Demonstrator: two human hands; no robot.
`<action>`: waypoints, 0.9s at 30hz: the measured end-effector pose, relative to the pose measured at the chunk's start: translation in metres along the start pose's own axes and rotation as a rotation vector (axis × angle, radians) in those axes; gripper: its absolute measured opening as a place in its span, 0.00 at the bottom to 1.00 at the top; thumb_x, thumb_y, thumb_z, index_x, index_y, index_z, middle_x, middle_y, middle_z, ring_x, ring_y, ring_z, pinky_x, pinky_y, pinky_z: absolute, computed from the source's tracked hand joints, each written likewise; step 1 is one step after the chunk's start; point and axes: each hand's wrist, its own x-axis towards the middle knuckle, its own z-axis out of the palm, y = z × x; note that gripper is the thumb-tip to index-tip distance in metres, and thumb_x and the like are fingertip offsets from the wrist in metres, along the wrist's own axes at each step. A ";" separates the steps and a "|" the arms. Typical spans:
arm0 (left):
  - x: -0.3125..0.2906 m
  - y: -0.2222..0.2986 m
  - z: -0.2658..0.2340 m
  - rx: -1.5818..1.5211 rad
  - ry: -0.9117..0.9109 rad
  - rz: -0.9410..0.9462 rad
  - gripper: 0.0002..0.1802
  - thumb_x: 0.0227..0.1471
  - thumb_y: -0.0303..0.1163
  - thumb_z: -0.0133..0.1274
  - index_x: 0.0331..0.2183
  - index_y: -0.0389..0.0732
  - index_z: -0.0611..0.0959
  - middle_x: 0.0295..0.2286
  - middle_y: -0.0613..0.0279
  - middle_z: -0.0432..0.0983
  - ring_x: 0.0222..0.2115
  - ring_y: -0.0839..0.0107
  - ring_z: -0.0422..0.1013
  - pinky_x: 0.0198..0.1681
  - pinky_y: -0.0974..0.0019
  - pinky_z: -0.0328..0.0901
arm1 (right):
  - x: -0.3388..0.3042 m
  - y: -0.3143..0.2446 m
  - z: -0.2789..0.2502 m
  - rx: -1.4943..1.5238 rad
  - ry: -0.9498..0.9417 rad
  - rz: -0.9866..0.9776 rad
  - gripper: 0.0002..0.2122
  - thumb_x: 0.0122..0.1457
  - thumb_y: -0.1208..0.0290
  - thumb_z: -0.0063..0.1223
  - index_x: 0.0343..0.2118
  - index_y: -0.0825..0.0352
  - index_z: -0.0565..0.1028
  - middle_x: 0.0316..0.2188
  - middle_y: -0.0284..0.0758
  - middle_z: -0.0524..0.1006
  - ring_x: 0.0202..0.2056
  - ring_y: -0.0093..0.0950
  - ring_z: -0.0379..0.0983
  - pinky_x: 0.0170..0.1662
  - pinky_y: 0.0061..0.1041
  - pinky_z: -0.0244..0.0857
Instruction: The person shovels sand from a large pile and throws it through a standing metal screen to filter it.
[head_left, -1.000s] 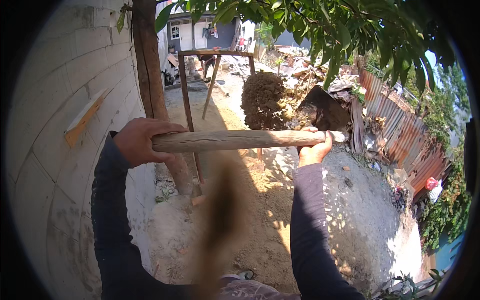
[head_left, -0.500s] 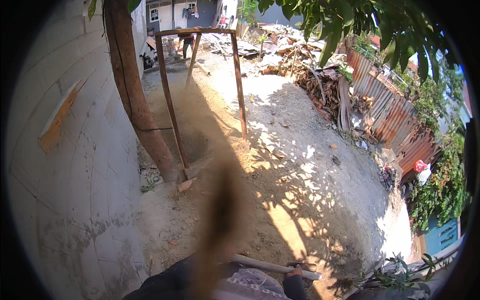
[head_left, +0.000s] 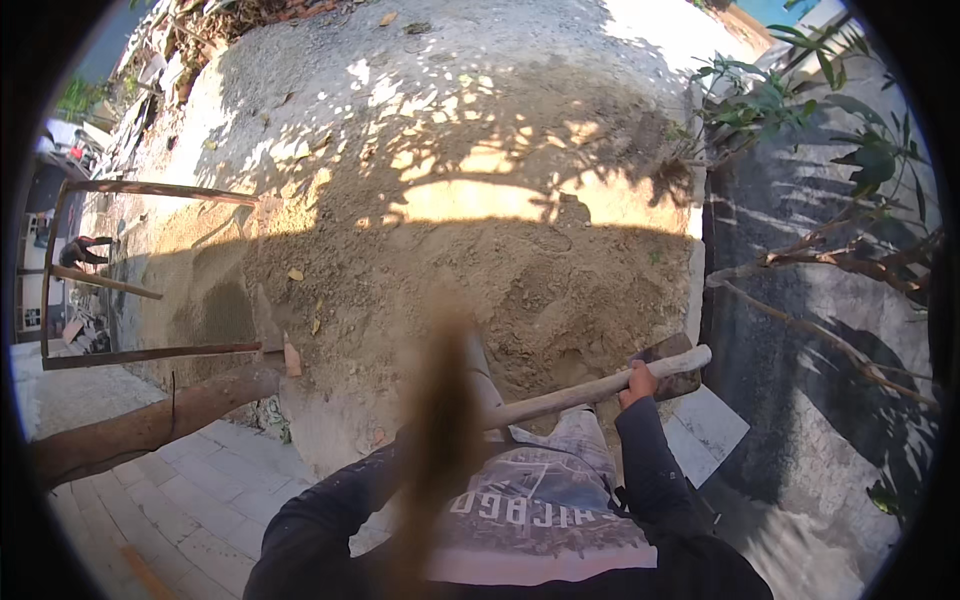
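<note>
Since the frame half a second ago, the view has swung round to the right: the timber frame (head_left: 150, 355), then near eleven o'clock, now lies at nine, and the hoe (head_left: 585, 390) has risen from the lower edge to between four and five. I observe the person's right grip (head_left: 637, 385) at four o'clock, closed round the wooden handle (head_left: 530, 405) just short of the dark blade (head_left: 683, 383). The handle's end projects past the blade. The left sleeve (head_left: 335, 500) runs from seven o'clock to a blurred brown shape (head_left: 445, 430) at six; that shape hides the left grip, and I cannot tell whether it is apart or clamped. Loose soil (head_left: 560, 280) covers the shaded middle ground. A pale square slab (head_left: 705, 435) lies near the blade at four. A tree trunk (head_left: 150, 420) extends at eight, beside a block wall (head_left: 215, 470). Leafy branches (head_left: 870, 160) show at two. A second person (head_left: 78, 252) appears at nine, within the timber frame's outline.
</note>
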 end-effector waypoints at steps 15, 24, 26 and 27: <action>0.390 0.142 0.198 -0.961 0.237 -0.096 0.24 0.39 0.34 0.66 0.38 0.34 0.78 0.22 0.59 0.76 0.19 0.71 0.72 0.25 0.65 0.67 | 0.132 -0.045 0.116 -0.290 -0.590 -0.435 0.17 0.60 0.65 0.54 0.44 0.68 0.62 0.24 0.33 0.72 0.19 0.22 0.71 0.21 0.25 0.69; 0.267 0.121 0.413 -1.321 -0.242 -0.851 0.12 0.49 0.33 0.57 0.24 0.32 0.78 0.16 0.57 0.72 0.14 0.66 0.71 0.18 0.62 0.68 | 0.197 0.336 -0.082 -1.242 -0.591 0.241 0.33 0.55 0.55 0.53 0.54 0.79 0.61 0.46 0.58 0.72 0.45 0.46 0.75 0.49 0.38 0.68; 0.259 0.105 0.391 -1.402 -0.324 -0.801 0.14 0.51 0.35 0.56 0.26 0.31 0.80 0.18 0.58 0.74 0.18 0.66 0.73 0.23 0.63 0.70 | 0.178 0.328 -0.069 -1.148 -0.640 0.333 0.27 0.56 0.57 0.53 0.50 0.77 0.66 0.39 0.52 0.76 0.37 0.42 0.77 0.40 0.38 0.72; 0.250 0.103 0.377 -1.441 -0.369 -0.776 0.16 0.52 0.37 0.55 0.26 0.31 0.81 0.18 0.58 0.75 0.20 0.66 0.74 0.25 0.63 0.71 | 0.167 0.286 -0.055 -0.998 -0.695 0.463 0.25 0.57 0.57 0.53 0.48 0.76 0.67 0.35 0.49 0.76 0.33 0.39 0.77 0.36 0.37 0.73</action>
